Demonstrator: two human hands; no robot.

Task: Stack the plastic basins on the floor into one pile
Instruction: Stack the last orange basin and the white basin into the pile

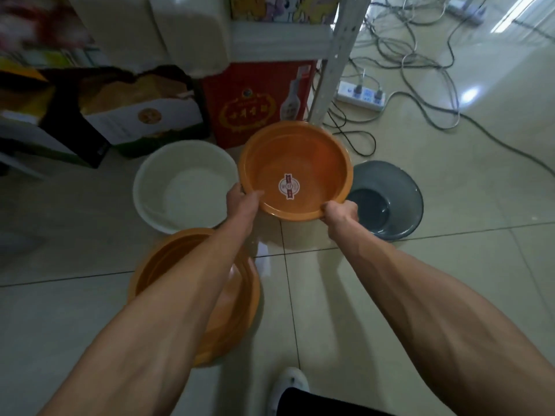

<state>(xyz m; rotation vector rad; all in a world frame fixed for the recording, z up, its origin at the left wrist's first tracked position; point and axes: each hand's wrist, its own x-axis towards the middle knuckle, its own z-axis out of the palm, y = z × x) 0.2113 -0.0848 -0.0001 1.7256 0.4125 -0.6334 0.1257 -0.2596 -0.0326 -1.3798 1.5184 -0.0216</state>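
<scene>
Basin in orange plastic (295, 172), with a round label at the centre of its floor, sits out in front of the person, gripped at its near rim by both hands and apparently lifted off the tiles, mouth up and tipped slightly toward the camera. The left hand (241, 199) is closed over the rim at the near left, thumb inside the bowl; the right hand (341, 213) is closed over the rim at the near right, fingers curled under. Each hand holds only this basin.

From the held basin outward, three others rest on the floor (390, 295). A white basin (183, 184) lies just to its left, the rims overlapping in this view. A grey basin (387, 202) lies just to its right, partly hidden behind the right hand. A second orange basin (168, 265), larger looking, lies nearer the person and to the left, directly under the left forearm.

The move turns on that last relation, I judge: if the pile is built on the near orange basin, the load must come back toward the body and leftward, so the left arm has the shorter path. Being round, the basins need no turning, only level rims and aligned centres.

Beyond stand a red carton (258, 106), cardboard boxes, and a power strip (362, 96) with trailing cables.
</scene>
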